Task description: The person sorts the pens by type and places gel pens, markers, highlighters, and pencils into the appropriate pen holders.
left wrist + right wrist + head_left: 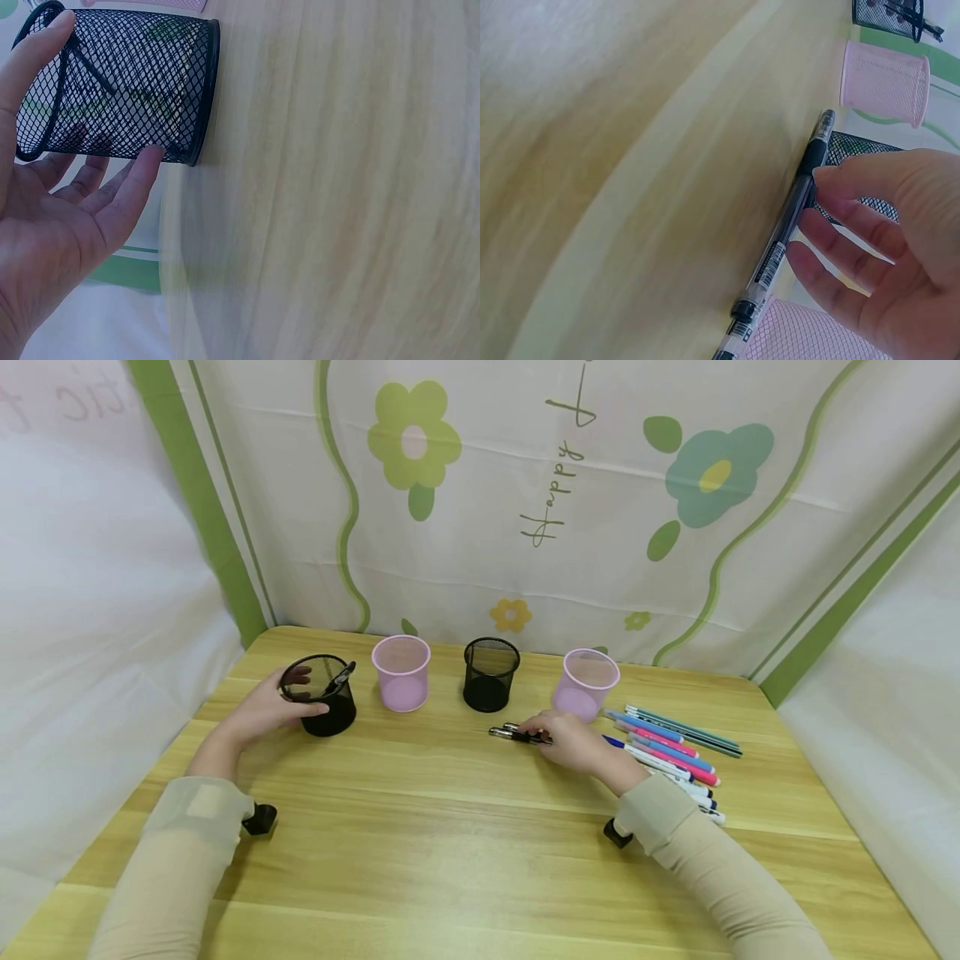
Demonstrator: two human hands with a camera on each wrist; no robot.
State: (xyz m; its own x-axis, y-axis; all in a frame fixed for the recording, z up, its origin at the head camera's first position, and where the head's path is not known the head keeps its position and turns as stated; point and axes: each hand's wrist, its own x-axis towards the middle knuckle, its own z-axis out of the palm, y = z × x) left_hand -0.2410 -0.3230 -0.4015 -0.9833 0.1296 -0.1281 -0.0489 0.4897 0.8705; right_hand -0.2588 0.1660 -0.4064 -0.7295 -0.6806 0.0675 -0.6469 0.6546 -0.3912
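Note:
A black mesh pen cup (330,720) stands at the table's left, with a black pen (341,678) leaning inside it. My left hand (262,708) holds this cup, thumb near the rim and fingers along its side (142,90). Toward the right, my right hand (573,741) is down at clear-barrelled black pens (517,735) lying on the table. In the right wrist view, its thumb and fingertips pinch a pen (780,240) by the dark grip section. A second pen (735,337) lies close along it, partly covered.
Along the back stand a pink mesh cup (402,681), another black mesh cup (489,681) and a second pink one (581,689). To the right of my right hand lie teal pencils (690,733), blue and pink markers (667,745), and several white pens (697,789). A printed curtain (480,552) hangs behind the table.

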